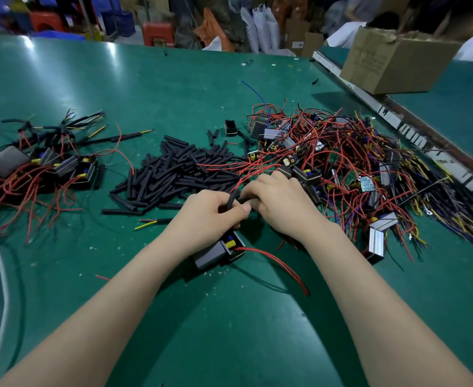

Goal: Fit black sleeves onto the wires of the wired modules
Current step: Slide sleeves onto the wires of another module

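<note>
My left hand (207, 212) grips a black sleeve (232, 197) that sticks up between its fingers. My right hand (281, 203) meets it from the right and pinches wires at the sleeve's end; the wire tips are hidden by the fingers. Just below my left hand lies a black wired module (220, 251) with a yellow part inside, and its red wires (280, 265) trail off to the right. A heap of loose black sleeves (173, 171) lies beyond my hands.
A tangle of modules with red, yellow and purple wires (369, 169) fills the right side of the green table (145, 88). Sleeved modules (42, 166) lie at the left. A cardboard box (394, 60) stands at the back right, and a white cable (2, 277) runs along the left edge.
</note>
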The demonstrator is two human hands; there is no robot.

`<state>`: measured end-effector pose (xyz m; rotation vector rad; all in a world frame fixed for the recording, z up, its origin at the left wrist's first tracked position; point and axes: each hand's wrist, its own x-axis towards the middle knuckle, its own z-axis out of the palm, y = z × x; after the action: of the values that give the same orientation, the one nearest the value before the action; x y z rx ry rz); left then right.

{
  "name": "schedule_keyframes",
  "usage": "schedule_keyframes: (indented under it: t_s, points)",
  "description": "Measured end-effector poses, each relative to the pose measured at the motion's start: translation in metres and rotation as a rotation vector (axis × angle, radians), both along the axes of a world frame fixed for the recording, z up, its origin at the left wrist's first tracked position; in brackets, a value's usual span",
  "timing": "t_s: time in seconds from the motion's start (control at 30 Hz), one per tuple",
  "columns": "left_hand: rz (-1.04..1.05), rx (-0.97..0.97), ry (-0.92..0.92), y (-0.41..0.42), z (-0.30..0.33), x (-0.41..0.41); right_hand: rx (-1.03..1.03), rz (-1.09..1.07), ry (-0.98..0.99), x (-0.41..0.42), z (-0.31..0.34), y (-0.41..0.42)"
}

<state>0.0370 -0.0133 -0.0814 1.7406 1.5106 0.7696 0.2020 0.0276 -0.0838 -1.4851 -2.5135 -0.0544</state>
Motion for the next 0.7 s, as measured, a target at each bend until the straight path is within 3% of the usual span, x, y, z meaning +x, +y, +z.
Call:
schedule_keyframes:
  t_s: [0.13, 0.33, 0.43, 0.7]
  points:
    - [-0.001, 0.033, 0.037, 0.0, 0.001, 0.001, 0.073, -0.033, -0.059, 0.001, -0.006, -0.005]
    - [0.074, -0.035, -0.221, -0.002, 0.002, -0.001, -0.027, -0.202, 1.07, 0.015, 0.019, -0.009]
    - [0.1, -0.078, -0.382, -0.001, 0.003, 0.0, -0.176, -0.189, 1.428, 0.015, 0.027, -0.013]
    - [0.086, -0.086, -0.532, 0.0, 0.004, -0.001, -0.259, -0.197, 1.583, 0.002, 0.022, -0.019]
